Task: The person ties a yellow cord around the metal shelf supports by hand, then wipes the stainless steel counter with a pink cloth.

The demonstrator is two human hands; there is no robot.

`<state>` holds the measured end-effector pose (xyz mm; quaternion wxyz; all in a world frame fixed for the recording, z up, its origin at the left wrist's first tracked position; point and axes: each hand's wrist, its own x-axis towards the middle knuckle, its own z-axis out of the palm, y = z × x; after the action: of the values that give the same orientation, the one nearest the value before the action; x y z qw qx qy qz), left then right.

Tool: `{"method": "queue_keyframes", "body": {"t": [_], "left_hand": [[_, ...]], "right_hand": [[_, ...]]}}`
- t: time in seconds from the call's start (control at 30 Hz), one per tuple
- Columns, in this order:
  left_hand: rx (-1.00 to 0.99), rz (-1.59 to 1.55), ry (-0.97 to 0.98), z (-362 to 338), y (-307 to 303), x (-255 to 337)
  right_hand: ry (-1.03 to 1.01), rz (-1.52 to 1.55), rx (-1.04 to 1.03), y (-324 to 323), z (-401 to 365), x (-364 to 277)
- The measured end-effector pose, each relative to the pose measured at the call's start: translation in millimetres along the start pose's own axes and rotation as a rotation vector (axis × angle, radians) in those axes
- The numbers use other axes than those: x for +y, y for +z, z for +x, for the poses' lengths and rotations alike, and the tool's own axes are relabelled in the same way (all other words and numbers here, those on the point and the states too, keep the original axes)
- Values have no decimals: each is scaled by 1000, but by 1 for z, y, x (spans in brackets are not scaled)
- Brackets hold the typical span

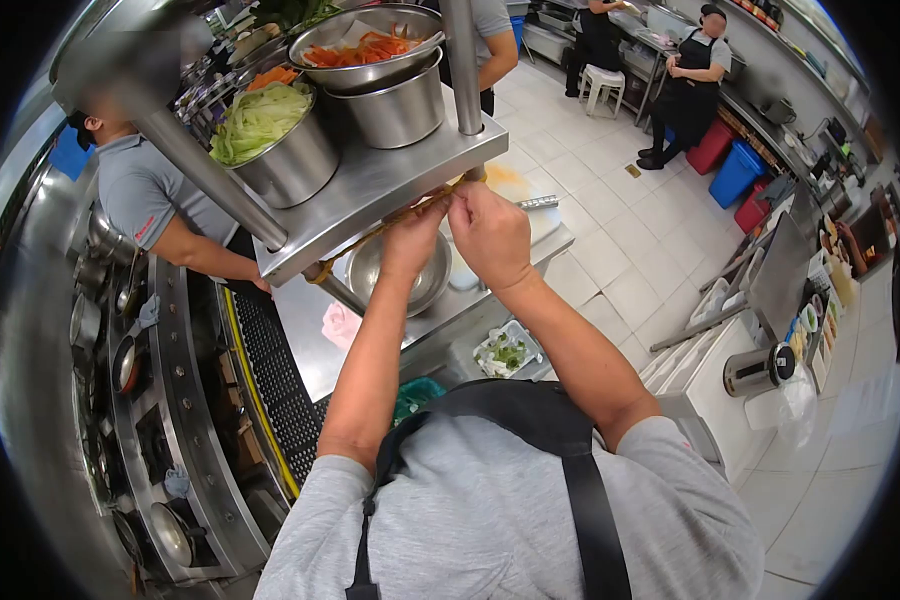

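A yellow-brown cord (pixel 319 272) is wound round one post of a steel shelf (pixel 390 180) and runs under the shelf's edge toward the other post. My left hand (pixel 416 238) is closed on the cord near that far post. Beside it, my right hand (pixel 491 232) has its fingers pinched together at the cord's end by the post, touching the left hand's fingertips. Below my hands stands a steel mixing bowl (pixel 433 283) on the steel counter (pixel 305 335). A pink cloth or bag (pixel 341 325) lies next to the bowl.
On the shelf stand a pot of cut lettuce (pixel 262 122) and a bowl of orange shreds (pixel 365 45). A co-worker in grey (pixel 145 190) is close on the left, by the stove (pixel 185 400). A tray of greens (pixel 508 350) sits below.
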<state>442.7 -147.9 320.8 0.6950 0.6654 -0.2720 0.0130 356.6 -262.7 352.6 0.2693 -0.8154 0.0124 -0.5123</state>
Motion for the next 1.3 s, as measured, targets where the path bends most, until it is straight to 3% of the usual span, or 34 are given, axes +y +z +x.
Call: {"method": "queue_keyframes", "body": {"t": [0.3, 0.4, 0.5, 0.7, 0.9, 1.1, 1.2, 1.3], "left_hand": [[6, 19, -6, -5, 4, -6], [-34, -395, 15, -16, 13, -6], [16, -687, -221, -25, 16, 10], [54, -778, -159, -23, 23, 14], [277, -684, -125, -17, 43, 17], [217, -739, -236, -25, 41, 38], [299, -559, -60, -8, 52, 29], [241, -510, -60, -3, 47, 20]], "right_hand": [[6, -30, 38, 9, 2, 1], [-9, -19, -22, 5, 4, 0], [-62, -46, 7, 7, 8, 6], [-86, -51, -39, 4, 10, 10], [-149, -58, -61, 0, 15, 15], [-196, -43, -111, -7, 20, 16], [-187, -90, -124, -7, 20, 16], [-209, -98, -132, -8, 21, 16]]}}
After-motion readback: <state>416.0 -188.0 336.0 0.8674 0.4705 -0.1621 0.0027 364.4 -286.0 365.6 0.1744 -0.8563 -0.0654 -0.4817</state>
